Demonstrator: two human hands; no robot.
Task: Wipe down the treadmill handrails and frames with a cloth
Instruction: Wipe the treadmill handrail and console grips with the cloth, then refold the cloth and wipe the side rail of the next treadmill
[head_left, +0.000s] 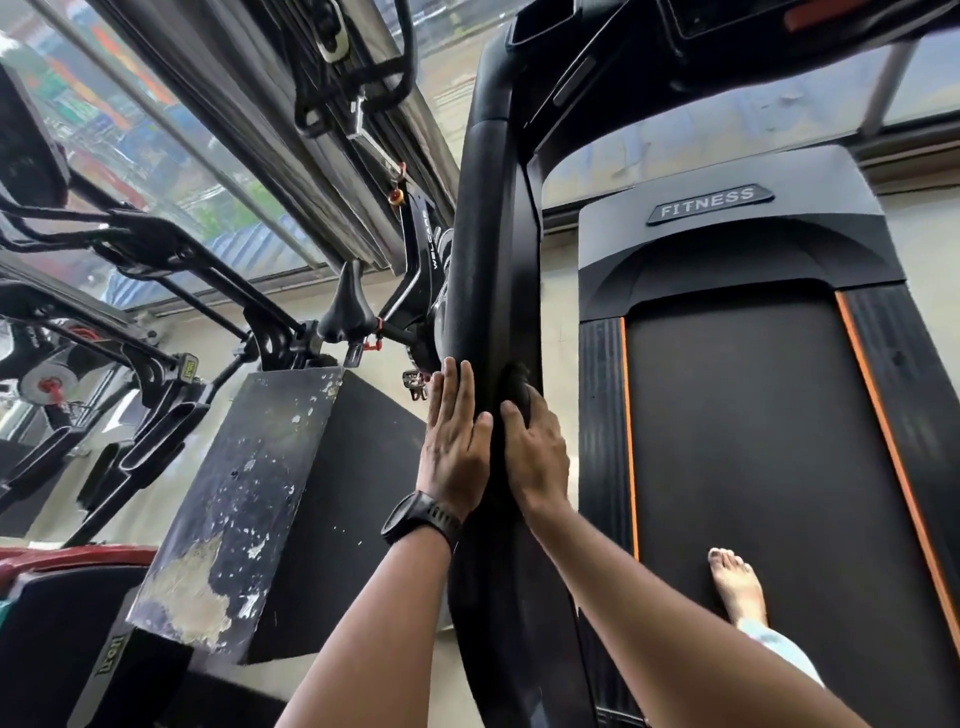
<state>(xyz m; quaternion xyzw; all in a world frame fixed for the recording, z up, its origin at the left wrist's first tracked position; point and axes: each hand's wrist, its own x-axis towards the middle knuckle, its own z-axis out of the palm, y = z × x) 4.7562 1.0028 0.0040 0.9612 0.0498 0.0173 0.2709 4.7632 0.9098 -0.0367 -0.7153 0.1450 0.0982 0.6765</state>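
left hand (452, 447) flat on rail (488, 234); right hand (535, 452) grasps cloth (517, 387): better press firm, slide along rail, overlap strokes.

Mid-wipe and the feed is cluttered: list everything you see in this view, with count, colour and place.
handrail: one, black, centre, running upward
cloth: one, dark, bunched on the handrail at the right hand's fingers
treadmill belt: one, black, right
orange strips: two, flanking the belt
FITNESS badge: one, grey, ahead of the belt
box: one, black with chipped paint, left of the handrail
bike saddle: one, black, beyond the box
watch: one, black, left wrist
foot: one, bare, on the belt
left hand: fingers straight, flat against the handrail's left side
right hand: grips the cloth against the handrail
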